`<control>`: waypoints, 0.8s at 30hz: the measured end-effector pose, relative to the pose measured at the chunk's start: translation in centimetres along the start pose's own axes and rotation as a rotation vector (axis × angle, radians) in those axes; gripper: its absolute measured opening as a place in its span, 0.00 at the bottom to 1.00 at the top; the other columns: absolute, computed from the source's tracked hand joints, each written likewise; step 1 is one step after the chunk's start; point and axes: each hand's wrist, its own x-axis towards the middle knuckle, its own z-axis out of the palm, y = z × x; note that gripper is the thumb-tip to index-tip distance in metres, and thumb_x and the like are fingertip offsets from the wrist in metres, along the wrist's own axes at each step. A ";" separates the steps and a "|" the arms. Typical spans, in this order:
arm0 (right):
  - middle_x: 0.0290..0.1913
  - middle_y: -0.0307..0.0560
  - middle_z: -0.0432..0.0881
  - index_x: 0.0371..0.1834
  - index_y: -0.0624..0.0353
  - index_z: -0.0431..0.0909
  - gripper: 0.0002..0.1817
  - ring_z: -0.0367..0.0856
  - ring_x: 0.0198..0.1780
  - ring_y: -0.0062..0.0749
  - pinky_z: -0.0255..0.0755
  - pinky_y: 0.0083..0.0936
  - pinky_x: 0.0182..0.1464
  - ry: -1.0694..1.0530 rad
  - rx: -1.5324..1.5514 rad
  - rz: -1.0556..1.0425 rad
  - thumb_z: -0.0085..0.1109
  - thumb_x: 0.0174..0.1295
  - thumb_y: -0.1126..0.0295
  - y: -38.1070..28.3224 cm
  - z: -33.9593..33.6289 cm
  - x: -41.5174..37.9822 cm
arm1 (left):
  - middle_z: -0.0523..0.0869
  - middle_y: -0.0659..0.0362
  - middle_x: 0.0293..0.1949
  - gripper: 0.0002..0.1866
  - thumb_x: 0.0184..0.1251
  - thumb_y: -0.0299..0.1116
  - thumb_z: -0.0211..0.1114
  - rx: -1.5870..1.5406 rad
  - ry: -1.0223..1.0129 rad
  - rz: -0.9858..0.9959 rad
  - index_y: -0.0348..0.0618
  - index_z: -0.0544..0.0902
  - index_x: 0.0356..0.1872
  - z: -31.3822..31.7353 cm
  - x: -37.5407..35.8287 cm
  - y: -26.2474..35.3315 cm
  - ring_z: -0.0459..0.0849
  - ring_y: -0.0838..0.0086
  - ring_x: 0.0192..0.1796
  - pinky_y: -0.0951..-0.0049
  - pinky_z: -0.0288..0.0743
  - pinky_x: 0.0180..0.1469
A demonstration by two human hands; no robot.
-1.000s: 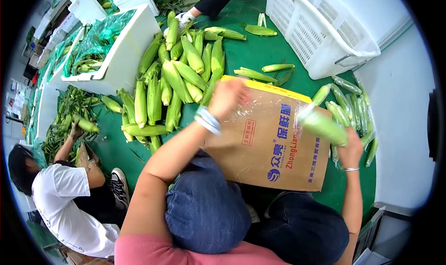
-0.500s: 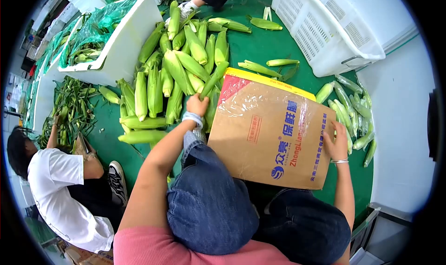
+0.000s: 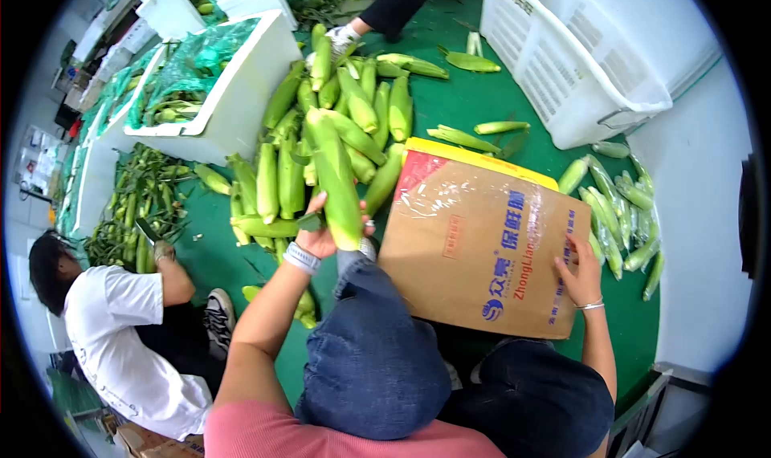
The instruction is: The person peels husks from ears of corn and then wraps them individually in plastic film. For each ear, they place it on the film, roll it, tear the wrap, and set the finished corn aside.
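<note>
**Corn ear lifted beside the cardboard box**

The left hand [image 3: 320, 235] grips a large green corn ear [image 3: 333, 177] near its lower end, fingers curled around the husk; the ear stands nearly upright above the pile of corn [image 3: 321, 129] on the green floor [image 3: 482, 97]. The fingertips on the far side of the ear are hidden. The right hand [image 3: 580, 267] rests on the right edge of the taped cardboard box [image 3: 482, 241], fingers spread loosely against it; whether it grips the edge cannot be told. The box's near corner is covered by the person's denim knees [image 3: 377, 362]. Wrapped corn ears [image 3: 622, 209] lie just beside the box on the right. A white crate [image 3: 578, 48] is cut off at the top. A co-worker in a white shirt [image 3: 120, 329] crouches at the left.
</note>
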 end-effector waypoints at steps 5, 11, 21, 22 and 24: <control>0.45 0.51 0.74 0.55 0.59 0.70 0.25 0.75 0.46 0.40 0.71 0.30 0.45 -0.014 -0.026 -0.177 0.63 0.51 0.71 -3.8 1.4 1.5 | 0.75 0.52 0.55 0.30 0.51 0.21 0.65 0.544 0.081 0.332 0.36 0.67 0.59 7.1 -1.1 -0.6 0.72 0.64 0.59 0.65 0.62 0.64; 0.36 0.50 0.76 0.50 0.62 0.73 0.21 0.77 0.37 0.39 0.72 0.30 0.41 0.041 0.234 -0.328 0.63 0.51 0.71 -12.0 -1.7 1.6 | 0.74 0.60 0.53 0.38 0.46 0.17 0.69 0.804 0.165 0.277 0.43 0.64 0.63 10.4 0.7 -4.3 0.71 0.72 0.57 0.72 0.69 0.57; 0.22 0.43 0.75 0.30 0.62 0.75 0.10 0.76 0.25 0.27 0.69 0.22 0.29 -0.071 0.559 -0.316 0.59 0.58 0.66 -15.6 -5.5 0.4 | 0.78 0.62 0.48 0.35 0.46 0.23 0.73 1.333 -0.065 0.407 0.42 0.68 0.58 11.7 2.8 -5.9 0.76 0.79 0.50 0.75 0.72 0.52; 0.24 0.44 0.76 0.31 0.64 0.75 0.10 0.74 0.26 0.26 0.67 0.22 0.30 -0.120 0.606 -0.298 0.56 0.61 0.66 -15.8 -6.2 0.3 | 0.78 0.62 0.48 0.33 0.48 0.25 0.73 1.376 -0.085 0.434 0.42 0.68 0.58 11.6 2.9 -6.3 0.77 0.78 0.49 0.75 0.74 0.50; 0.23 0.47 0.76 0.29 0.64 0.74 0.13 0.75 0.25 0.32 0.68 0.25 0.29 -0.082 0.520 -0.256 0.55 0.61 0.63 -14.5 -6.1 1.1 | 0.78 0.61 0.47 0.32 0.50 0.26 0.71 1.369 -0.078 0.420 0.41 0.68 0.58 11.3 2.9 -6.1 0.77 0.76 0.47 0.75 0.76 0.46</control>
